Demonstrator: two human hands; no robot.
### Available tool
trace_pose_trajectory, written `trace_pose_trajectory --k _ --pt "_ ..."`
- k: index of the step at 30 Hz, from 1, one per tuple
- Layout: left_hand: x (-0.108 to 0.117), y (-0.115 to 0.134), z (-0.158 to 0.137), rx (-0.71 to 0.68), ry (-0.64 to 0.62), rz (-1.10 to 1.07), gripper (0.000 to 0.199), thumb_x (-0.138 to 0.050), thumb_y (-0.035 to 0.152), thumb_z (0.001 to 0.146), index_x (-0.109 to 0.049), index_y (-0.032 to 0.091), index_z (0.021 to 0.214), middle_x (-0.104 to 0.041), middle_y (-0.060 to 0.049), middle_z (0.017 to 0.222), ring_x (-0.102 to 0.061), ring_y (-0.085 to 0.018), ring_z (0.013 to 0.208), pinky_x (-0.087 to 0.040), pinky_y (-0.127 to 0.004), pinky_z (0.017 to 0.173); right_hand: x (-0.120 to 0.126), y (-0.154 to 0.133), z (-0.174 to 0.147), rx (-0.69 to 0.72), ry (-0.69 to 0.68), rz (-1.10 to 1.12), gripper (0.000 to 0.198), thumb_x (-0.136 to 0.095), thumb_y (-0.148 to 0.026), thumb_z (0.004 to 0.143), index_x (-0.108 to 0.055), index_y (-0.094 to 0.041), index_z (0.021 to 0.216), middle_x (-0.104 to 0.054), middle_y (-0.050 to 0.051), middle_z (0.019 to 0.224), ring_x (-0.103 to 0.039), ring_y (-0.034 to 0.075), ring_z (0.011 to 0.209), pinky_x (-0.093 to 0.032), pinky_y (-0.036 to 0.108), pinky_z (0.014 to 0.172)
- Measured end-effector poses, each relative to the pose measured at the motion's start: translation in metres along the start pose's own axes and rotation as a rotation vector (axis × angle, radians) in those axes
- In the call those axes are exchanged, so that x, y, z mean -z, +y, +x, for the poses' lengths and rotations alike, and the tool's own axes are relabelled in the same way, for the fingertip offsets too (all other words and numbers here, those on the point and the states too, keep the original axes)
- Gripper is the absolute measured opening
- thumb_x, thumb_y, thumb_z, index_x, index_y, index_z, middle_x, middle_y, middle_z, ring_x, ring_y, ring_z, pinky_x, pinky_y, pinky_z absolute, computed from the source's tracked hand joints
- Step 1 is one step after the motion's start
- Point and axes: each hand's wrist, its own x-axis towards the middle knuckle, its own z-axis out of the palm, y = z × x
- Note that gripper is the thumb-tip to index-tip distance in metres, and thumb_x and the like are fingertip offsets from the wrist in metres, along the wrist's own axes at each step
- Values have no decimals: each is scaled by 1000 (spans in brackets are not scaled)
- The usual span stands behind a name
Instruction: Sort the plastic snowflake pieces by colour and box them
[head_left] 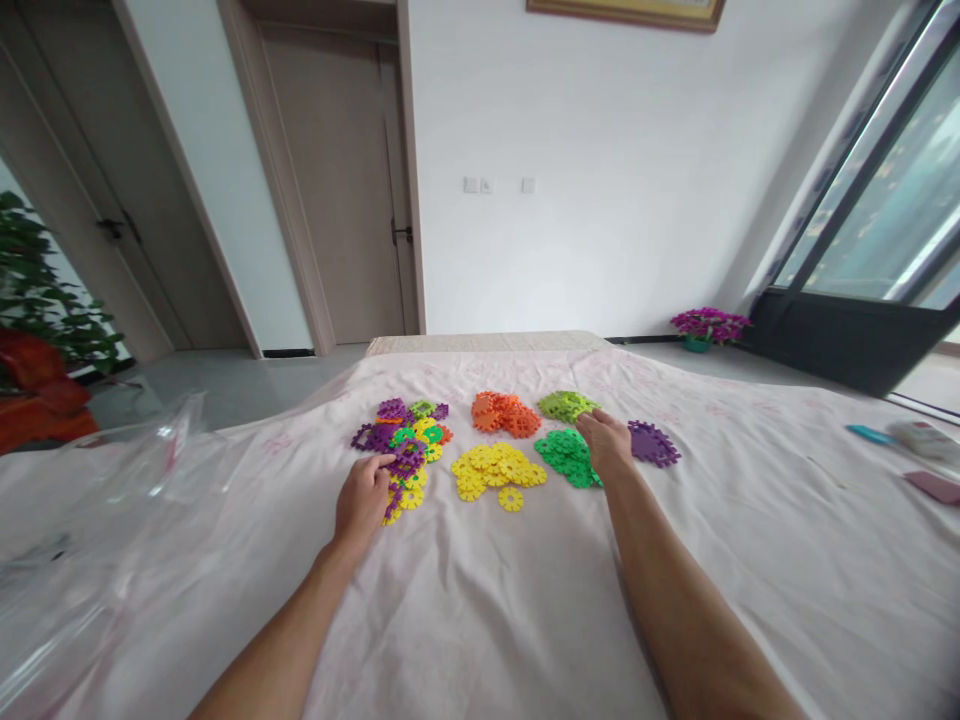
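My left hand (365, 497) is at the near left side of a mixed heap of notched plastic linking discs. Its fingers are bent and closed at the edge of a purple linking disc (407, 457); the thumb is mostly hidden. Yellow linking discs (412, 497) lie beside and under those fingers. My right hand (606, 440) reaches over the sorted piles, its fingers stretched toward the light green linking discs (566, 404). Below its palm sit dark green linking discs (568, 457), partly covered by the hand. I see nothing held in it.
Orange linking discs (506, 413) and a yellow pile (496, 468) lie between my hands. Purple discs (654, 443) are right of my right hand. Clear plastic wrapping (112, 540) covers the cloth's left side. Small objects, one blue (870, 434), lie far right on the pale cloth (480, 620).
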Motion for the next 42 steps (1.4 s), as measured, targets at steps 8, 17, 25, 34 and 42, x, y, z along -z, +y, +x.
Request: trace_pose_trajectory --k 8,17,25,34,42 --pt "2 18 -9 -232 50 279 40 -54 38 88 -64 22 124 -59 -11 130 -53 -27 122 -41 -43 107 -26 -6 -31 -125 -74 -56 30 -65 -17 58 -67 -15 89 -70 4 78 -68 14 69 -58 24 64" --pt "3 14 -4 -143 -26 347 31 -61 31 84 -64 25 114 -63 -8 124 -57 -24 114 -43 -35 100 -69 3 -71 74 -358 -385 30 -54 -22 67 -70 -16 93 -71 3 80 -63 12 63 -52 24 61" --pt "19 3 6 143 176 132 31 -51 35 88 -62 24 115 -71 -7 105 -66 -25 97 -49 -33 82 -104 -6 -138 460 -733 -733 31 -49 -8 78 -72 -21 95 -74 3 94 -67 18 88 -50 30 82" --pt "25 -2 8 192 177 44 35 -48 30 88 -60 26 121 -69 -7 119 -65 -25 106 -49 -36 89 -116 -4 -208 856 -1245 -901 55 -59 -40 93 -47 -24 144 -46 11 149 -39 29 137 -34 46 111" --pt "16 5 2 -80 57 207 56 -59 33 83 -49 25 138 -51 -9 142 -50 -23 129 -41 -35 106 -118 -11 -208 866 -1450 -740 35 -42 -40 101 -65 -24 122 -62 7 131 -56 19 120 -38 35 106"
